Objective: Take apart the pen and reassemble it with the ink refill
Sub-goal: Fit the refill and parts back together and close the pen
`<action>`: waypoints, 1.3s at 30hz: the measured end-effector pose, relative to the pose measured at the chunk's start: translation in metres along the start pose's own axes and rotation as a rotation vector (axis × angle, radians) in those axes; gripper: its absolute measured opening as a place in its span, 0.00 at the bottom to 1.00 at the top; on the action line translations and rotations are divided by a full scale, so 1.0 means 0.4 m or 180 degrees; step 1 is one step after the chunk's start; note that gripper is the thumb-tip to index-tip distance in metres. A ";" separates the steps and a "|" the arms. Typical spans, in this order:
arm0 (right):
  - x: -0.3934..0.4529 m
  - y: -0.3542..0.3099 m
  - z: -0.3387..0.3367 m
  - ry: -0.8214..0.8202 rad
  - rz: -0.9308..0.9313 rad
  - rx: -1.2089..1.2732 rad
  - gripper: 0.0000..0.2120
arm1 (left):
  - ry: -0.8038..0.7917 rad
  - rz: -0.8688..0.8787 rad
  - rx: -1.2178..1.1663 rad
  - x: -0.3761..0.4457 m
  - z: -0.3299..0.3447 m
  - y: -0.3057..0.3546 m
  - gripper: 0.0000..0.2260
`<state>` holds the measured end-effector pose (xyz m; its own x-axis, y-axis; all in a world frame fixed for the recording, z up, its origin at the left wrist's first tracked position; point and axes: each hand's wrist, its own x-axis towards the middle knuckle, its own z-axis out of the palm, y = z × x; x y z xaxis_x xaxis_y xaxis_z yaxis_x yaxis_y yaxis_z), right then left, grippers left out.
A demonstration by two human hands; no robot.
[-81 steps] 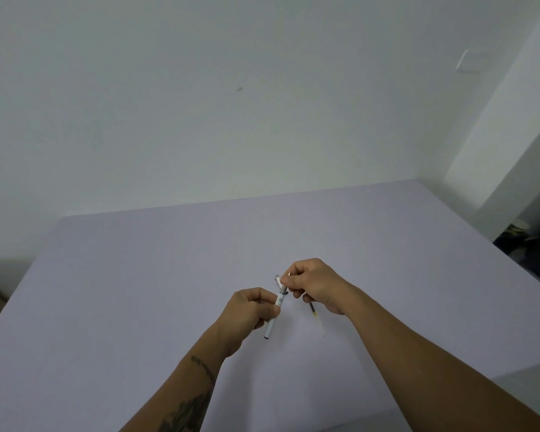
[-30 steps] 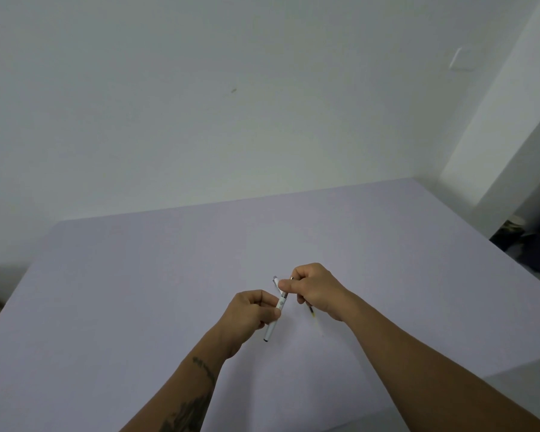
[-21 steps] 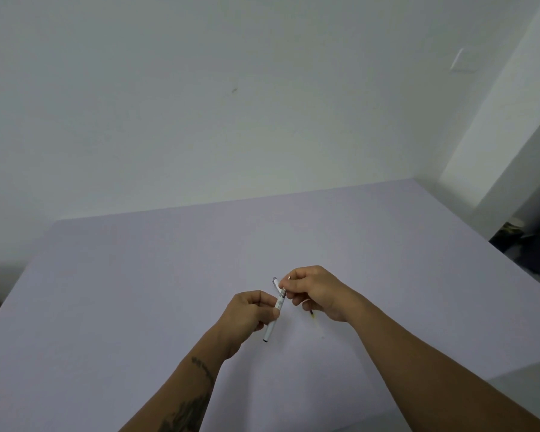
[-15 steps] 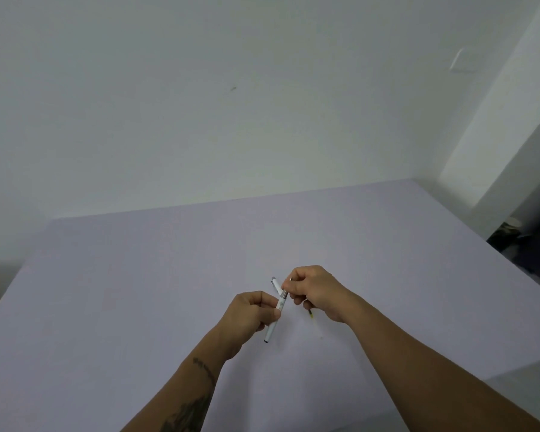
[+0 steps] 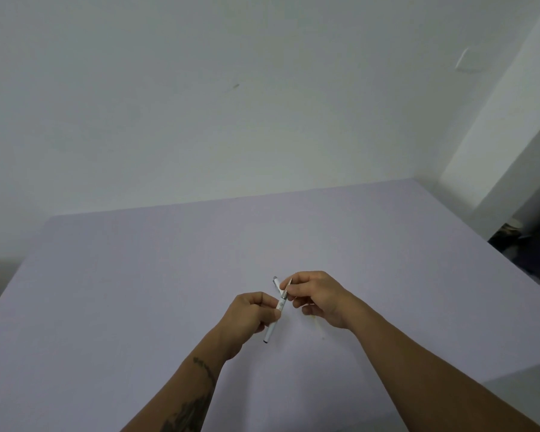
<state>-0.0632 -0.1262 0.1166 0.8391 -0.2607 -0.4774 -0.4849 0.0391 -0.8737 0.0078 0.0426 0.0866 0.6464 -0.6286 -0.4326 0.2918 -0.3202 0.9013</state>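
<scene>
While the left hand pinches the white pen barrel at mid-length above the near middle of the lavender table, the right hand closes its fingertips on a thin rod, probably the ink refill, at the barrel's far end. Judging by this, the pen is apart and reassembly is only starting: refill to seat, tip and cap left. A small capped piece shows just beyond the hands; the barrel is slim, white, dark at its near end.

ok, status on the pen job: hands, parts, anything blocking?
Left hand gripping white pen barrel, tilted above table. Right hand pinching thin piece at barrel's upper end; refill or tip unclear. Nothing blocking.
</scene>
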 end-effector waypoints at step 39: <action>0.021 -0.003 0.016 0.0298 -0.0291 -0.0256 0.07 | 0.0129 0.0121 0.0053 0.001 0.001 0.012 0.06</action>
<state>-0.0540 -0.1223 0.1132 0.8559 -0.3485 -0.3820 -0.4288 -0.0654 -0.9010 0.0091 0.0406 0.0906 0.6849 -0.6114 -0.3964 0.2550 -0.3085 0.9164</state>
